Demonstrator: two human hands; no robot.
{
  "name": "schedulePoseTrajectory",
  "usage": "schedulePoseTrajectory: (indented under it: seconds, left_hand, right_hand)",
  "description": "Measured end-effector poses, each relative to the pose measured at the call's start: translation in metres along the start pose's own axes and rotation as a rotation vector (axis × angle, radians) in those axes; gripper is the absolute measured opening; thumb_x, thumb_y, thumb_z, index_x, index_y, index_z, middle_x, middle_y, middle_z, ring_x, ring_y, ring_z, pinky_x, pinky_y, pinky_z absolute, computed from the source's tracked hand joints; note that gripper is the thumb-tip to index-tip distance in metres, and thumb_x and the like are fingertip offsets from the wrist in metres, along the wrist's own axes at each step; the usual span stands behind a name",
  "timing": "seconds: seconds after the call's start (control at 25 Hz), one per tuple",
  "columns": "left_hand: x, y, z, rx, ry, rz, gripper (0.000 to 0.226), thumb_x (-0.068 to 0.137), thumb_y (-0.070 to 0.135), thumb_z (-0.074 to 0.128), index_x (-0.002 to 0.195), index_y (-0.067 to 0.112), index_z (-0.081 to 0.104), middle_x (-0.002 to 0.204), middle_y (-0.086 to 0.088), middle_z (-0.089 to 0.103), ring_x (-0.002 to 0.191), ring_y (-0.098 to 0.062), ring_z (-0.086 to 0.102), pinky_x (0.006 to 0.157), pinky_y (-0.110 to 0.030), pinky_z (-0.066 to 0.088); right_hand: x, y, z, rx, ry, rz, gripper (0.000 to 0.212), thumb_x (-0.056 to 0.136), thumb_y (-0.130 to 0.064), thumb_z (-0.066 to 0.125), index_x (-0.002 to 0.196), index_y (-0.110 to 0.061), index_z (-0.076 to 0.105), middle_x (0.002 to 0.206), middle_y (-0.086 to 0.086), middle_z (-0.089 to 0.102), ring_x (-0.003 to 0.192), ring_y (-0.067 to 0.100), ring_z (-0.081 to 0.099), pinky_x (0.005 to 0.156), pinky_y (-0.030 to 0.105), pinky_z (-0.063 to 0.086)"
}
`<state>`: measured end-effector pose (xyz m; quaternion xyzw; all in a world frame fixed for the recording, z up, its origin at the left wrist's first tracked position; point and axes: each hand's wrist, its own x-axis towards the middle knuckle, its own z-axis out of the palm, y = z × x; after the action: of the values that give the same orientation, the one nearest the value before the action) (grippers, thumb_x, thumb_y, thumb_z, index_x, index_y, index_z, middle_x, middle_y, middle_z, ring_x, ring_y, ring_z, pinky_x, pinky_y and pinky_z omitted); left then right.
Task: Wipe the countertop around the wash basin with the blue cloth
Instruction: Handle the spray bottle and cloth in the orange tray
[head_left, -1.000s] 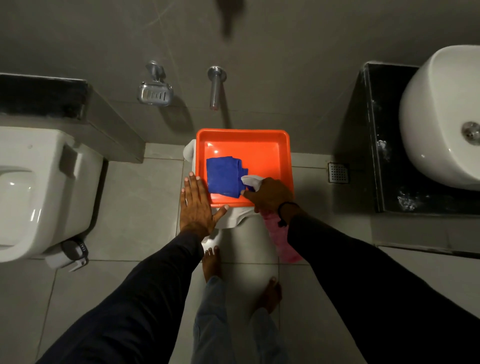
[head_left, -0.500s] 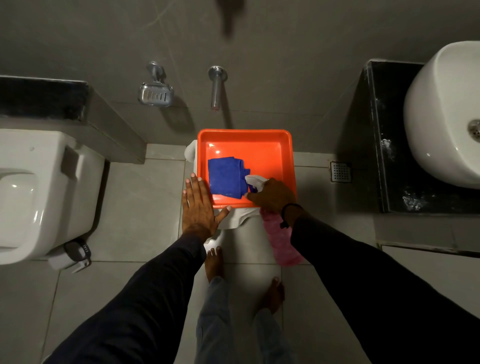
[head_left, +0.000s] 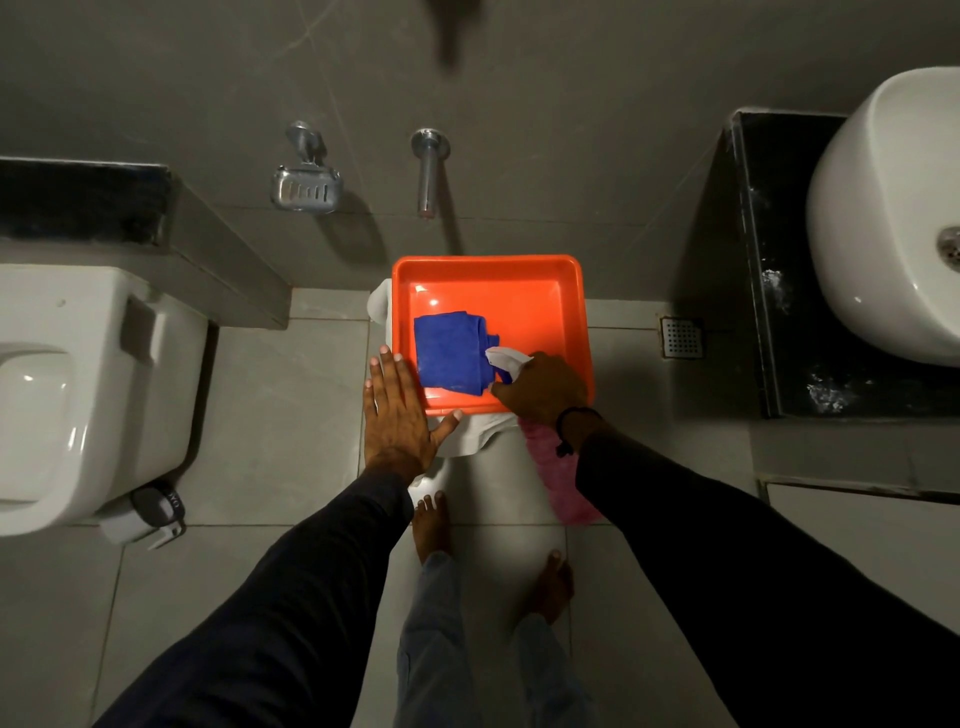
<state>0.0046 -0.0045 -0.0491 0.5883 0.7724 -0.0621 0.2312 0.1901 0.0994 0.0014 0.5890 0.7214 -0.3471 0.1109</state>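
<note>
A folded blue cloth (head_left: 451, 351) lies in an orange tray (head_left: 524, 291) that rests on a white stool. My left hand (head_left: 397, 415) is flat and open against the tray's near left corner, fingers apart. My right hand (head_left: 543, 387) is closed around a spray bottle with a white nozzle (head_left: 506, 358) and a pink body (head_left: 558, 478), held over the tray's near right corner, its nozzle touching the cloth's edge. The black countertop (head_left: 774, 322) and the white wash basin (head_left: 883, 223) are at the far right, stained with white marks.
A white toilet (head_left: 78, 384) stands at the left, with a black ledge (head_left: 78, 202) above it. A metal soap dish (head_left: 306, 187) and a tap spout (head_left: 428, 171) project from the grey wall. A floor drain (head_left: 681, 336) sits right of the tray. My bare feet (head_left: 431, 525) stand on grey tiles.
Both hands stay almost where they were at the tray. The view has shifted slightly, with the basin a little further to the right edge.
</note>
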Motion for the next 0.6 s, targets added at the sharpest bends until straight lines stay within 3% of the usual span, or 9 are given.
schedulePoseTrajectory:
  seconds: [0.12, 0.4, 0.52, 0.6]
  left_hand:
    - [0.0, 0.0, 0.0, -0.002, 0.001, -0.001, 0.122, 0.075, 0.085, 0.004, 0.161, 0.0, -0.011, 0.17, -0.023, -0.013, 0.159, -0.04, -0.009, 0.131, -0.052, 0.003]
    - [-0.001, 0.001, -0.003, 0.001, -0.005, -0.004, 0.122, 0.073, 0.085, 0.003, 0.16, 0.001, -0.011, 0.17, -0.022, -0.014, 0.159, -0.039, -0.01, 0.13, -0.051, 0.002]
    - [-0.003, 0.002, -0.006, 0.001, -0.014, 0.002, 0.121, 0.074, 0.084, 0.004, 0.16, 0.0, -0.012, 0.17, -0.023, -0.015, 0.159, -0.04, -0.01, 0.131, -0.051, 0.002]
    - [-0.004, 0.003, -0.008, -0.001, -0.017, 0.002, 0.12, 0.075, 0.083, 0.005, 0.16, 0.0, -0.012, 0.169, -0.023, -0.015, 0.159, -0.04, -0.01, 0.131, -0.052, 0.004]
  right_hand:
    - [-0.002, 0.0, 0.002, 0.0, 0.025, 0.001, 0.061, 0.088, -0.053, 0.062, 0.144, -0.036, 0.05, 0.129, 0.009, 0.066, 0.119, 0.032, 0.062, 0.099, 0.035, 0.05]
    - [-0.003, 0.004, 0.003, 0.046, 0.096, 0.126, 0.063, 0.083, -0.059, 0.062, 0.134, -0.023, 0.059, 0.125, 0.01, 0.066, 0.117, 0.03, 0.062, 0.095, 0.035, 0.05]
    - [-0.009, 0.003, -0.018, 0.111, 0.284, 0.141, 0.056, 0.084, -0.055, 0.063, 0.131, -0.025, 0.062, 0.12, 0.012, 0.068, 0.115, 0.033, 0.063, 0.096, 0.037, 0.05]
    - [-0.006, -0.001, -0.043, 0.24, 0.47, 0.235, 0.054, 0.082, -0.054, 0.065, 0.119, -0.015, 0.067, 0.115, 0.015, 0.07, 0.112, 0.036, 0.065, 0.093, 0.039, 0.052]
